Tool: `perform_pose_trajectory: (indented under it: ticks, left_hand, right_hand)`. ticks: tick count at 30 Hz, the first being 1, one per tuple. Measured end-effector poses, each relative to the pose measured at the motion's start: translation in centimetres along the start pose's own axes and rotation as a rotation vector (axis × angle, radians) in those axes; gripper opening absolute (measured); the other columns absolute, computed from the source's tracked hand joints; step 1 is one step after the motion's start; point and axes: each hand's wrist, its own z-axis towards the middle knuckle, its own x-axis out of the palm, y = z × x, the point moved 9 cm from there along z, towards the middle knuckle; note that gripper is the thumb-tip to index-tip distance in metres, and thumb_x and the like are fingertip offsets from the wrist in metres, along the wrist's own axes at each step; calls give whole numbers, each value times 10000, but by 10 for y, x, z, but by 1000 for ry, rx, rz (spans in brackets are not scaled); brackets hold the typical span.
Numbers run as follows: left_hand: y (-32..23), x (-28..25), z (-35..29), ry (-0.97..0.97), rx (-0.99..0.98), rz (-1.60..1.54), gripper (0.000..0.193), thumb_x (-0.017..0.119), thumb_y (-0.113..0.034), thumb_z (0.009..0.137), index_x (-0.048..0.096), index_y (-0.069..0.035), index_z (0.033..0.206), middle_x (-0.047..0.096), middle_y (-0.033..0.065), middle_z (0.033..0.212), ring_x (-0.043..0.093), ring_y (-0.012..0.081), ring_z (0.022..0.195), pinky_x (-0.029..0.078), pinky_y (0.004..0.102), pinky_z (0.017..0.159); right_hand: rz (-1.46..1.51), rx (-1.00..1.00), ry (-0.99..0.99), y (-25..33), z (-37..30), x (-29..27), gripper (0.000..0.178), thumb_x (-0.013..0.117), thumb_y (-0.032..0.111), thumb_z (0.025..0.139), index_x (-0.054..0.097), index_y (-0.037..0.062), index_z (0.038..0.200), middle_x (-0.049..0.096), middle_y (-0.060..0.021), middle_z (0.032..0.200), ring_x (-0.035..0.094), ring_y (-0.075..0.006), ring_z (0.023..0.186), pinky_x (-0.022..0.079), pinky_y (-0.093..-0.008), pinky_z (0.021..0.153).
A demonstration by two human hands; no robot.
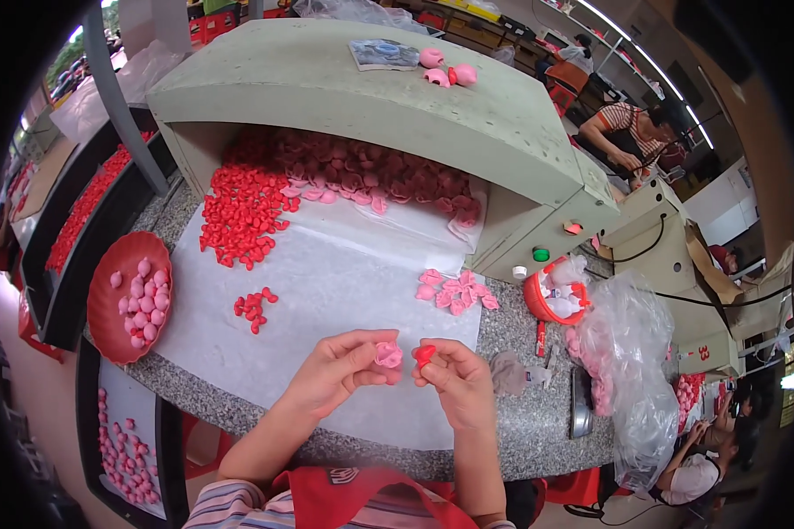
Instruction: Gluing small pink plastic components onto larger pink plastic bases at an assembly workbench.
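Over the white sheet (326,309) my two hands are held up close together, a small gap between them. Between thumb and fingers of my left hand (342,366) is a small pink hollow shell-like piece (388,354). My right hand (457,377) pinches a small glossy red rounded piece (424,355). The two pieces are apart. Beyond my left hand lies a small cluster of red pieces (254,309), with a larger red pile (243,216) behind it. Several pink pieces (457,291) lie beyond my right hand, and more pink shells (370,167) fill the machine's opening.
A grey-green hooded machine (370,88) spans the back. At left stand a red bowl (106,326) of pink balls and black trays (163,423). An orange-red basket (531,300), plastic bags (640,353) and a phone (581,401) lie at right. Other people (631,132) work beyond.
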Motion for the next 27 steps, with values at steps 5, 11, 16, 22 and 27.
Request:
perform_pose_trajectory:
  ticks: [5, 11, 16, 22, 27]
  left_hand:
    - [8, 8, -5, 79, -7, 146, 361, 570, -55, 823, 497, 32, 1166, 615, 154, 981, 635, 217, 817, 519, 277, 729]
    - [5, 12, -3, 64, 108, 390, 336, 597, -34, 796, 533, 31, 1120, 606, 139, 1009, 592, 188, 931, 483, 305, 818]
    - [-7, 12, -8, -71, 227, 344, 321, 584, 30, 781, 540, 46, 1099, 590, 143, 1049, 576, 180, 963, 465, 298, 851]
    - [-12, 23, -14, -52, 286, 379, 329, 584, 73, 759, 545, 54, 1085, 586, 145, 1052, 569, 183, 975, 464, 294, 854]
    - [-11, 18, -14, -59, 300, 385, 289, 595, 75, 746, 573, 61, 1033, 590, 115, 967, 579, 168, 901, 482, 281, 798]
  right_hand:
    - [-123, -165, 20, 13, -9, 5, 279, 594, -25, 772, 547, -25, 1047, 563, -90, 945, 589, -158, 769, 481, -259, 648]
    - [34, -60, 62, 16, -12, 18, 278, 570, -57, 790, 528, -40, 1065, 514, -67, 939, 561, -129, 802, 474, -250, 686]
    - [-90, -127, -45, 22, -17, 11, 210, 584, -62, 752, 553, 2, 950, 537, -97, 933, 563, -154, 788, 485, -263, 650]
    - [-125, -258, -92, 26, -14, 18, 109, 617, -46, 744, 572, 9, 827, 567, -71, 901, 544, -131, 798, 441, -231, 682]
    - [-244, -220, -93, 18, -19, 17, 171, 643, -24, 738, 605, 6, 902, 575, -49, 859, 531, -104, 778, 421, -218, 668]
